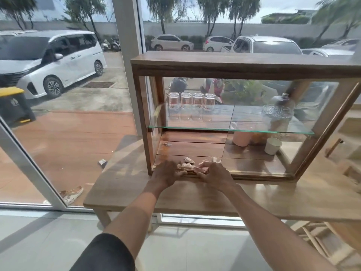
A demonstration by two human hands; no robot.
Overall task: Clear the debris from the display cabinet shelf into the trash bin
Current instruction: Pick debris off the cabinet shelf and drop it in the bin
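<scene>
Both at the cabinet floor's front edge — left hand flat and open, right hand curled around debris between them. Above, four glasses on glass shelf; cups right. On desk. Red print on glasses unreadable — blurred.

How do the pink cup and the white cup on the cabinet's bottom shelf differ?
The pink cup stands further back and to the left, partly under the glass shelf; the white cup stands nearer the front and to the right. The pink cup's top is hidden by the shelf edge, while the white cup's open rim faces up in plain view. Both rest on the wooden bottom shelf, away from the debris.
</scene>
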